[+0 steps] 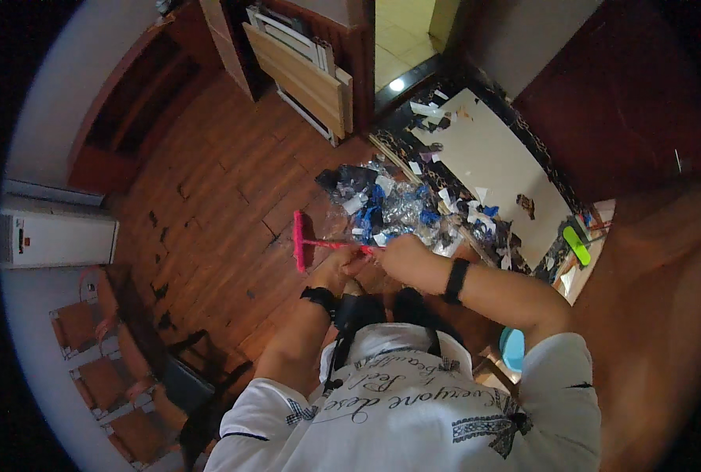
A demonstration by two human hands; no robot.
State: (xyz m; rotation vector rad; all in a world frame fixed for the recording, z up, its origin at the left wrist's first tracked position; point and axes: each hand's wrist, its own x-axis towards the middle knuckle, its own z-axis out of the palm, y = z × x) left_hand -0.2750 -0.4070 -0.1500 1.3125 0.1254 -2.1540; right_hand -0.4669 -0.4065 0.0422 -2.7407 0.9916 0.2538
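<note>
A pink T-shaped tool (300,241), its narrow head like that of a floor squeegee or brush, is held low over the brown plank floor. My left hand (341,264) is closed on its thin pink handle. My right hand (405,256) is closed as a fist at the handle's right end, fingers mostly hidden from above. Just beyond the right hand lies a heap of litter (401,206): crumpled clear plastic, blue and black scraps and white paper bits. The tool's head stands apart from the heap, to its left.
More scraps lie along a cream floor panel (500,169) with a dark patterned border. A bright green object (577,245) lies at its right end. Folded boards (299,75) lean at the back. Chairs (103,381) stand left, a light blue basin (512,348) near my right elbow. Dark bits (160,291) dot the floor.
</note>
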